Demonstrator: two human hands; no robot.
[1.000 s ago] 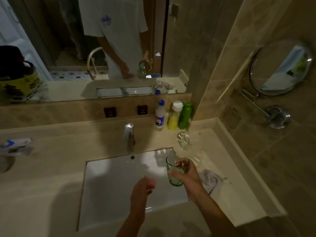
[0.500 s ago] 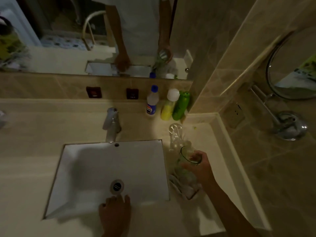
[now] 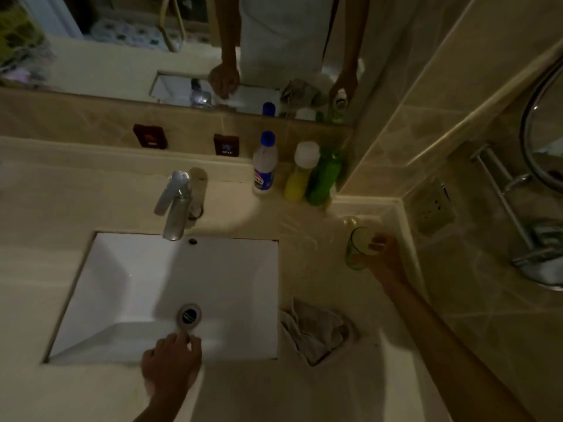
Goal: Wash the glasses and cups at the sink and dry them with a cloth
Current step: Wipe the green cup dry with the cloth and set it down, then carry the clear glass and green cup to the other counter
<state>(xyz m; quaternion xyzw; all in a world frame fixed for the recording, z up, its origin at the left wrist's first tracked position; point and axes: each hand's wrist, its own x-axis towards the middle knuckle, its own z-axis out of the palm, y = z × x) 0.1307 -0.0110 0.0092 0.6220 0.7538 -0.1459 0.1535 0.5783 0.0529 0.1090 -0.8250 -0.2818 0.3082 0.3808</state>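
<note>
Glass: my right hand (image 3: 384, 263) holds one green-tinted glass (image 3: 357, 248), seemingly empty, near the counter's back right corner.
Left hand (image 3: 170, 362): loosely curled on the sink (image 3: 106, 300) front rim.
Cloth (image 3: 313, 332): one, crumpled, right of the sink.
Bottles (image 3: 304, 170): three.

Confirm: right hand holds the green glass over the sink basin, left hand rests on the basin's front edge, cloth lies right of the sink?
Not quite. The head view shows the right hand holding the green glass over the countertop near the right wall, not over the sink basin. The left hand and cloth are as stated.
</note>
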